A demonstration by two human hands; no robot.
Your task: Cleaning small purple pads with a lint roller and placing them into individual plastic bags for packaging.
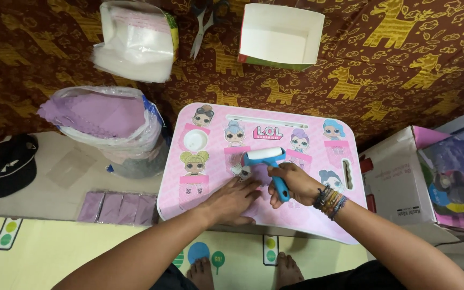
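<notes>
My right hand (291, 184) grips the blue handle of a small roller (265, 157) with a white and blue drum, which rests on a purple sheet (261, 174) lying on the pink lap table (210, 177). My left hand (233, 201) lies flat on the table just left of the roller, fingers pressing the sheet's edge. Beaded bracelets circle my right wrist. The table is printed with cartoon dolls.
A plastic bag of purple sheets (103, 121) stands left of the table. A row of finished purple packets (118, 208) lies at the lower left. A black cap (7, 164), scissors (204, 24), an open white box (280, 35), clear bags (135, 40) and a cardboard box (398, 177) surround it.
</notes>
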